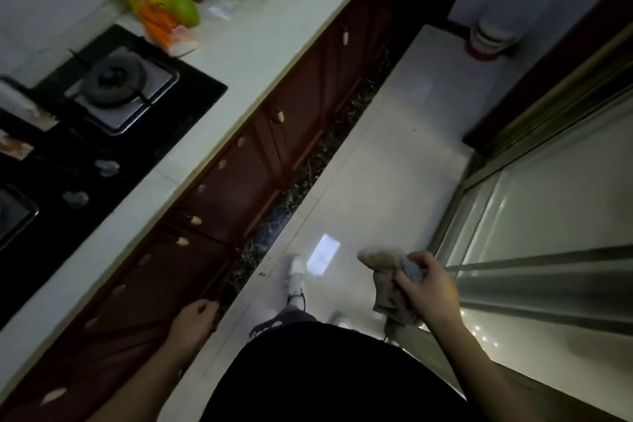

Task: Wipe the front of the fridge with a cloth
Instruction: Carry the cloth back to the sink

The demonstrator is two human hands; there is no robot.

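from the head view i see my right hand (426, 288) with its fingers (404, 279) closed around a bunched cloth (383, 271), which hangs low over the floor (376, 134); the fridge itself i cannot pick out in this view, so the step in hand is, i judge, carrying the cloth toward it. my left hand (195, 317) hangs loosely curled and holds nothing, just beside the dark red cabinet fronts (239, 181). to do this well i would keep the cloth gathered so no tail drags, then spread it flat in the palm before it meets a door. room is a narrow aisle: the table (257, 44) edge with the hob (113, 89) runs along my left, a glass sliding door (548, 233) and its metal track along my right, and a small white-and-red container (489, 38) stands on the floor far ahead by the wall.
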